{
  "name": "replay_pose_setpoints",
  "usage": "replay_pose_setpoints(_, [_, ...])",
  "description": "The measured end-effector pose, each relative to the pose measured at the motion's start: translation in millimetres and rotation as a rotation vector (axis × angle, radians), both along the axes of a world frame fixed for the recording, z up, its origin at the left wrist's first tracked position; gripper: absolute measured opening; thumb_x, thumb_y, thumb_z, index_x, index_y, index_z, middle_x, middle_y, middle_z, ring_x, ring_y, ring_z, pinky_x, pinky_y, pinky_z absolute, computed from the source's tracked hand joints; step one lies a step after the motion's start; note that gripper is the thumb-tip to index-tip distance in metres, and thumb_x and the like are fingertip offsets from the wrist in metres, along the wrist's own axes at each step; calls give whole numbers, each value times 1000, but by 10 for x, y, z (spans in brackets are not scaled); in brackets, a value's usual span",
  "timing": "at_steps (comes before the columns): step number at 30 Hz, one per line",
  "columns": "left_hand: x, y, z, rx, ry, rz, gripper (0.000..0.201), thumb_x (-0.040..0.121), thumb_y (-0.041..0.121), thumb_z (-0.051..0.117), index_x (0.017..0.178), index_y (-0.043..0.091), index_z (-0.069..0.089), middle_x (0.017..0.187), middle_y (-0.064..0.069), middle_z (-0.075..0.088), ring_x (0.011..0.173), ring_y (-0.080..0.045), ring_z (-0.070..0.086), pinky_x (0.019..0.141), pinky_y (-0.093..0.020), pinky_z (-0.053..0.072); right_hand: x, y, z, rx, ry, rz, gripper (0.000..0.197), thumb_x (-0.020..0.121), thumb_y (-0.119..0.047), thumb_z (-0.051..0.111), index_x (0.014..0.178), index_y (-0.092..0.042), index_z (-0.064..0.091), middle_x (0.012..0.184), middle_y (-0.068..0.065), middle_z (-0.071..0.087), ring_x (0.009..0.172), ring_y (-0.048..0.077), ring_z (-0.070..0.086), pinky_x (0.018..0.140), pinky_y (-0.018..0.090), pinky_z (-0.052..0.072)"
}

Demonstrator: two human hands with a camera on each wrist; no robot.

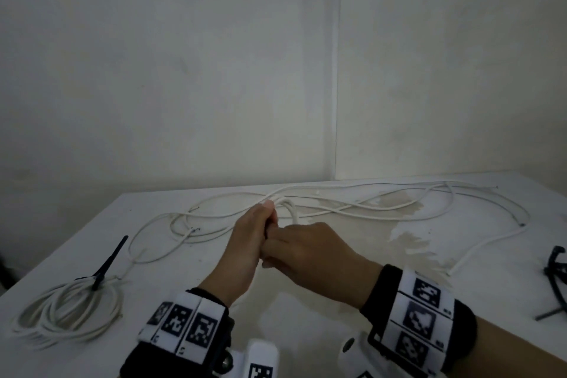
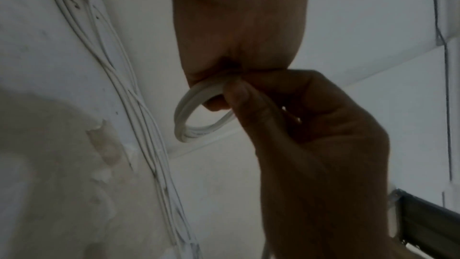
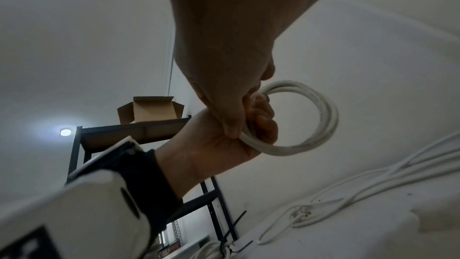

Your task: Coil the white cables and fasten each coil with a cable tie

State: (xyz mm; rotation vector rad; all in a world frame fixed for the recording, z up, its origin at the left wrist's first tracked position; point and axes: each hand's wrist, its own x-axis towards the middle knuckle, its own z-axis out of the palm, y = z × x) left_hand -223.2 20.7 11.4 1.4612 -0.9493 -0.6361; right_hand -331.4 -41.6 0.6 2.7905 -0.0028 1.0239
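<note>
- Both grips are closed on one small coil (image 2: 199, 117) of white cable, held above the middle of the worktop (image 1: 352, 310).
- From the right wrist view the left hand (image 3: 224, 145) is seen with fingers curled through the coil and the palm under it, while the right hand (image 3: 231, 62) pinches the same turns from above.
- In the head view the left hand (image 1: 245, 242) is raised on its edge, thumb up, and the right hand (image 1: 316, 252) is laid palm down against it, the fingers of both meeting at the coil.
- Both wrists are carried clear of the worktop, forearms converging from the near edge.
- Loose white cable (image 1: 383, 209) is spread in long loops across the far part of the worktop, trailing from the hands.
- A finished coil (image 1: 67, 313) lies at the near left, bound by a black cable tie (image 1: 107, 264) whose tail sticks up.
- More black cable ties (image 1: 555, 285) lie at the right edge.
</note>
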Motion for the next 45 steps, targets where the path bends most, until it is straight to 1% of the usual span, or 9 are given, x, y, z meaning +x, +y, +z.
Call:
replay_pose_setpoints(4, [-70,33,3,40,-132,-89,26,93,15,40,74,4,53,68,-9,55,64,-22,53,61,-35,45,-23,-101,68,300,-114,27,22,66,-36,58,72,-22,42,67,-5,56,49,15,50,48,22,32])
replay_pose_setpoints(6, [-129,52,-14,99,-106,-116,25,92,17,39,73,5,52,61,-9,52,54,-20,50,58,-37,40,-46,-185,132,358,-120,26,26,64,-38,59,73,-26,38,72,-6,48,51,13,45,50,25,35])
replay_pose_setpoints(10, [-167,53,15,130,164,-176,30,96,21,36,68,12,42,51,1,35,38,-9,23,44,-23,22,-105,-344,228,523,-101,79,17,70,-29,70,74,-16,59,71,-16,38,59,5,40,54,18,32])
replay_pose_setpoints(13, [-109,58,32,89,242,-213,37,98,24,33,65,11,45,46,3,34,34,-7,22,38,-19,23,-157,-460,248,572,-172,104,18,77,-20,64,81,-3,70,71,-11,48,65,3,49,58,13,38])
replay_pose_setpoints(18, [-125,66,53,67,347,-277,39,98,27,32,66,9,46,42,4,32,31,-6,20,34,-16,21,-205,-543,202,624,-221,33,23,81,-21,59,88,-2,71,70,-22,46,67,-14,50,63,2,34])
replay_pose_setpoints(29, [-168,54,88,3,360,-155,38,95,32,42,64,11,43,42,7,25,32,-4,20,33,-15,19,-267,-302,248,1391,-79,57,27,96,-27,46,73,-18,57,61,-3,65,46,7,41,45,18,30])
replay_pose_setpoints(35, [-203,17,56,-13,263,-110,39,96,34,41,64,12,42,42,8,27,35,-6,22,36,-16,23,-245,-289,197,997,-61,-116,28,97,-25,44,70,-26,52,55,-8,54,48,2,43,56,21,35])
replay_pose_setpoints(39, [-139,30,21,10,-68,-108,38,97,36,36,68,12,46,48,7,37,38,-5,36,44,-18,39,-249,-299,175,906,-69,-175,25,96,-30,43,72,-31,50,57,-9,53,53,4,46,58,22,35])
replay_pose_setpoints(45, [-53,37,-34,18,-487,-47,33,96,37,30,73,19,45,55,5,47,54,-15,52,55,-25,41,-234,-292,155,815,-86,-199,25,96,-32,43,90,-14,60,65,3,57,65,25,55,62,30,38])
